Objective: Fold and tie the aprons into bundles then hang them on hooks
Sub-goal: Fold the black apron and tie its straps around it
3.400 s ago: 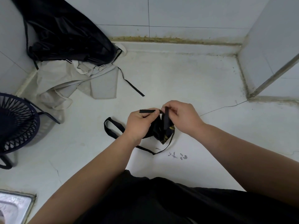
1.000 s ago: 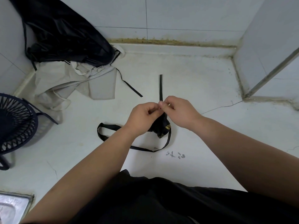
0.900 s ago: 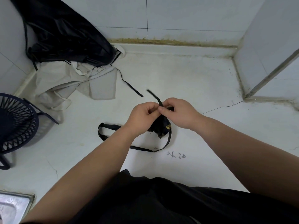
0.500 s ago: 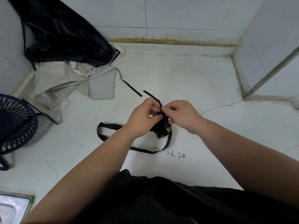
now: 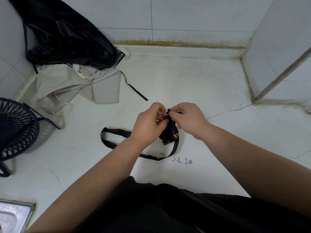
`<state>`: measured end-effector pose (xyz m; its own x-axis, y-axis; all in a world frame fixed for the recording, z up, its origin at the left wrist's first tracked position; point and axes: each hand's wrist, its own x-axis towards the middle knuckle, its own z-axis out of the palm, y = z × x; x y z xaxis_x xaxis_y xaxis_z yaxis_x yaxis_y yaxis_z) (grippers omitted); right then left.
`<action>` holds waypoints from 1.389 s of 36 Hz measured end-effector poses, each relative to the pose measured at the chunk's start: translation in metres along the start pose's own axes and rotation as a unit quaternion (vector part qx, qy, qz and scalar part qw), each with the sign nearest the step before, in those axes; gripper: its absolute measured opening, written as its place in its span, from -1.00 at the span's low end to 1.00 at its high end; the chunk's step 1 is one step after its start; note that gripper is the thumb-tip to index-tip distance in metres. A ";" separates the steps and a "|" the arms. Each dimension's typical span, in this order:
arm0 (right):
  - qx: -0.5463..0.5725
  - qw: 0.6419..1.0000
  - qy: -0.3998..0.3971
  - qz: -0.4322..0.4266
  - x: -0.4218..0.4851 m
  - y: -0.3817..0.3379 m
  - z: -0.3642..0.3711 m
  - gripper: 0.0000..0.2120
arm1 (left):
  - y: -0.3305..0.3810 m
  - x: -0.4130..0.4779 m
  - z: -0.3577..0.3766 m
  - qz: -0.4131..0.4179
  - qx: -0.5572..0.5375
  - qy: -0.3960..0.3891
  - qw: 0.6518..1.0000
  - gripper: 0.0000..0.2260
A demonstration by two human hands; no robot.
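Pinching the black strap right at the top of the bundle, the fingers of the left hand and the fingers of the right hand are closing on it from either side, tips nearly touching. The loose strap end, which was standing straight up past the knuckles a second ago and then flopping leftward, is no longer showing beyond the hands; it is lying drawn in between the fingertips. I am reading that as the knot being cinched, so the tying of this bundle is nearing its end and hanging is coming next, though no hook is showing here. The folded black apron bundle, gold-striped, is sitting just under the hands, either resting on the white desk or held barely above it; I cannot tell which. Its long strap loop is trailing across the desk to the left, passing under the left wrist. Farther back, a beige apron and a black apron are lying heaped in the corner, still unfolded. As for containers, a dark slatted basket is sitting at the left edge, its inside too dark to show any contents, and a steel sink is peeking in at the bottom left, too little of it showing to tell what it is holding.
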<state>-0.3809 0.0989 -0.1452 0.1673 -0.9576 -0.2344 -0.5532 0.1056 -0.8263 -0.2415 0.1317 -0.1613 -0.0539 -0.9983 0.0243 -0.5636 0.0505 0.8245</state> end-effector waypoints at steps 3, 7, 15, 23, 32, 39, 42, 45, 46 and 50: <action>-0.136 0.986 -0.026 -0.093 -0.004 0.001 0.000 -0.74 | -0.001 -0.001 0.002 0.007 0.005 0.009 1.000 -0.78; -0.253 0.953 -0.065 -0.154 -0.006 0.002 -0.002 -0.70 | -0.001 -0.001 0.003 0.010 0.012 0.011 1.000 -0.78; -0.262 0.953 -0.043 -0.147 -0.006 0.006 -0.003 -0.75 | -0.002 -0.001 0.001 0.001 -0.003 0.009 1.000 -0.77; -0.130 0.985 -0.081 -0.073 -0.006 0.002 0.002 -0.80 | -0.002 0.000 0.002 -0.040 0.001 0.047 0.998 -0.82; 0.110 0.969 -0.177 0.132 -0.002 -0.008 -0.007 -0.81 | -0.015 -0.008 0.010 0.041 0.065 0.119 0.990 -0.93; 0.107 0.966 -0.176 0.158 0.004 -0.007 -0.008 -0.83 | -0.018 -0.011 0.016 0.078 0.056 0.135 0.986 -0.92; 0.114 0.965 -0.174 0.157 0.005 -0.007 -0.007 -0.86 | -0.017 -0.009 0.017 0.083 0.084 0.151 0.981 -0.91; 0.119 0.966 -0.183 0.137 0.002 -0.006 -0.009 -0.90 | -0.018 -0.011 0.016 0.071 0.108 0.162 0.978 -0.89; 0.107 0.970 -0.183 0.117 0.001 -0.005 -0.009 -0.89 | -0.018 -0.012 0.014 0.065 0.117 0.164 0.977 -0.90; -0.074 0.990 -0.117 -0.043 -0.002 0.003 -0.009 -0.80 | -0.018 -0.012 0.008 0.050 0.141 0.148 0.977 -0.96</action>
<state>-0.3903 0.0984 -0.1422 0.3930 -0.8715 -0.2934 -0.6390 -0.0294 -0.7687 -0.2371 0.1425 -0.1812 0.0972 -0.9506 0.2948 -0.7753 0.1134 0.6213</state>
